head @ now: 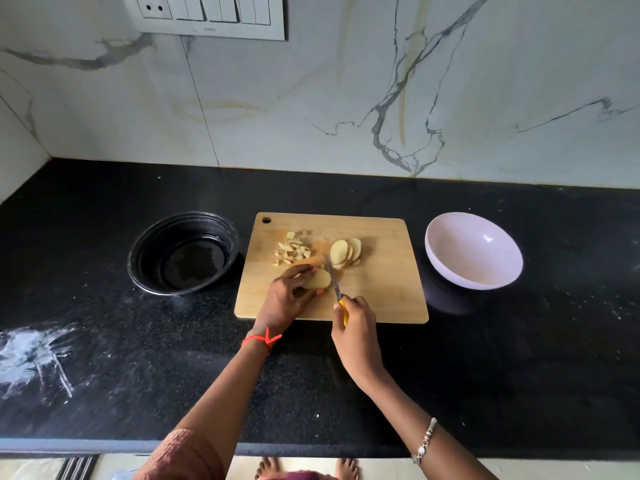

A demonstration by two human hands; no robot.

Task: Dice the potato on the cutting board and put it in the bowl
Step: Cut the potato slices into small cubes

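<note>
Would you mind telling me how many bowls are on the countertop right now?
2: a black bowl just left of the cutting board, and a white bowl just right of it. Both look empty.

Place: a home kitchen, by every sign.
Worktop: black speckled stone counter [485, 358] running to the wall, a white powdery smear [34, 355] at its left.
Wall: white marble-look backsplash [346, 98] with grey veins, a switch and socket plate [207, 15] set in it.
Cooking things: wooden cutting board [388, 289] with cut potato [343, 252], a small knife [332, 275], a white bowl [474, 251], a black bowl [156, 244].
Floor: pale tiles [384, 469] and bare feet [268, 467] below the counter edge.
</note>
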